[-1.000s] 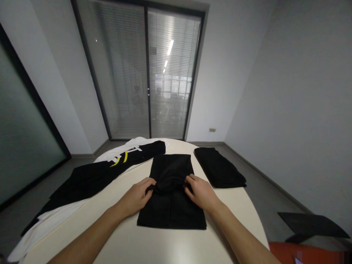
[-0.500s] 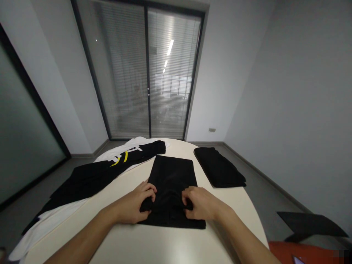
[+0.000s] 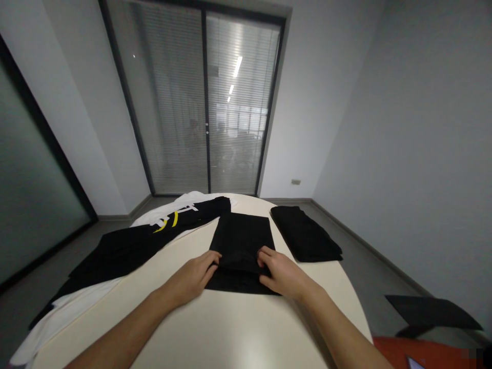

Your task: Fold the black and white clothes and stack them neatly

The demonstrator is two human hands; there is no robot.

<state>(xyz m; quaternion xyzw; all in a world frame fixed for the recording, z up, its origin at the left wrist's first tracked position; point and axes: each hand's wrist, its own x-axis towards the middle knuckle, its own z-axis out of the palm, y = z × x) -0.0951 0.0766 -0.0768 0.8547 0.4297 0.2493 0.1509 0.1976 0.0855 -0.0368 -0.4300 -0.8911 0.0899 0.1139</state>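
Observation:
A black folded garment (image 3: 246, 236) lies in front of me as a flat rectangle, and its exact kind does not show. My left hand (image 3: 200, 274) pinches its left side, with thumb and fingers closed on the cloth. At the opposite side my right hand (image 3: 282, 271) grips the fabric with curled fingers. Between the hands the cloth is slightly raised along a crosswise fold, and a flat strip extends toward me below it. The fingertips are partly hidden by the hands and the dark cloth.
The round cream table (image 3: 215, 333) carries another folded black garment (image 3: 305, 236) at right. Spread along the left are black clothing with white and yellow print (image 3: 134, 246) and white cloth (image 3: 86, 297). A black chair part (image 3: 434, 311) stands beyond the table's right edge.
Both hands have moved a little away from me along with the black garment. Its near edge now lies farther from me, and the crosswise fold between the hands is more distinct.

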